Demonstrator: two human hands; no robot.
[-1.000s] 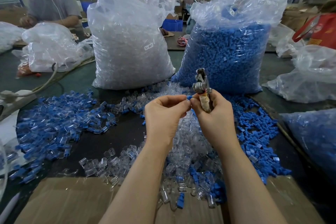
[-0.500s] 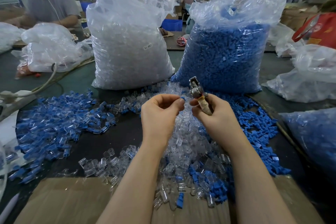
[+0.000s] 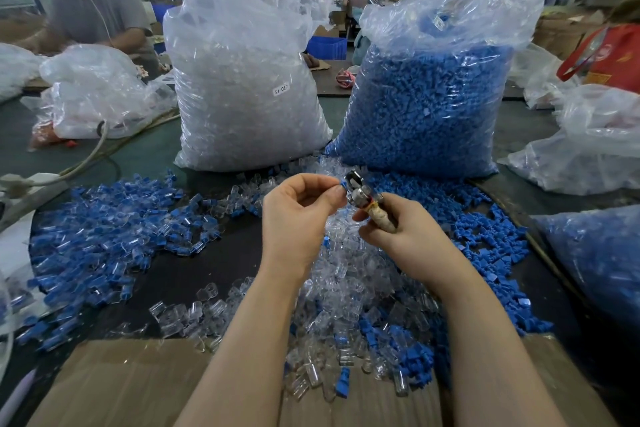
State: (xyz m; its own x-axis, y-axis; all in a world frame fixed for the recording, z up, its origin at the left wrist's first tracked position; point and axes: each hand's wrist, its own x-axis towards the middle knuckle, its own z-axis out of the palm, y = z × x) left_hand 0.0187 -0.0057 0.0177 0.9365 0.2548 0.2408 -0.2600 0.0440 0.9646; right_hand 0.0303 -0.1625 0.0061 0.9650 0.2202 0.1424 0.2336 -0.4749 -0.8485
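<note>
My right hand [image 3: 401, 236] grips a small metal tool [image 3: 362, 194] by its tape-wrapped handle, the metal head pointing up and left. My left hand [image 3: 298, 215] pinches a small blue plastic piece [image 3: 343, 184] between thumb and forefinger, right against the tool's head. Both hands hover above a heap of clear plastic caps [image 3: 346, 288] on the dark table. Loose blue pieces [image 3: 485, 246] lie to the right, and assembled blue-and-clear pieces [image 3: 104, 239] spread out to the left.
A big bag of clear caps [image 3: 242, 80] and a big bag of blue pieces [image 3: 433, 97] stand behind the hands. More plastic bags [image 3: 588, 149] sit at both sides. Cardboard [image 3: 121, 388] lies at the near edge. A person [image 3: 93, 10] works at the far left; a cable [image 3: 93, 152] runs there.
The tool has tilted left and dropped a little toward my left hand. My left hand's blue piece now meets the tool's head.
</note>
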